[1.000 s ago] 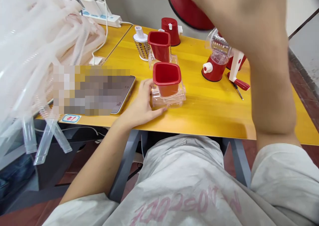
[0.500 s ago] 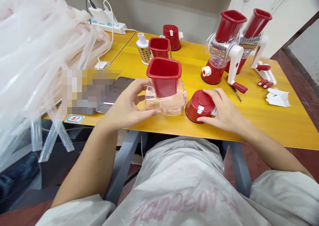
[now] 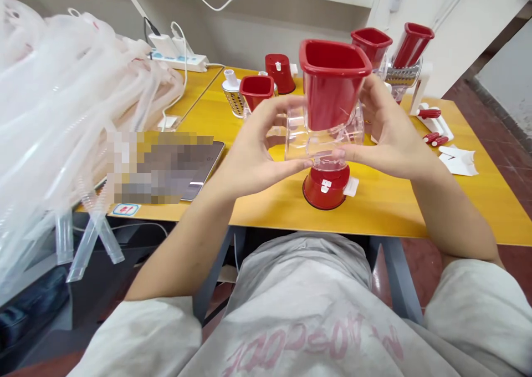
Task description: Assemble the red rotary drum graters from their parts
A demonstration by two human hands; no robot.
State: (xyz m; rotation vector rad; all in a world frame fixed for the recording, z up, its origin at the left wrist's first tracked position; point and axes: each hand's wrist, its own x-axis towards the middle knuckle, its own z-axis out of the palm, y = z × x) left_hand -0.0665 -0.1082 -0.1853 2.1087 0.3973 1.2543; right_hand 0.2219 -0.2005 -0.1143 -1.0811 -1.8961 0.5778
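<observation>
Grater body stands upright between hands, hopper up.

A clear plastic grater housing with a square red hopper upright in its top is held between the left hand and right hand, directly over a round red suction base with white tabs, sitting on the yellow table.

Pale grey top, loose sleeves (pink lettering across chest).
</observation>
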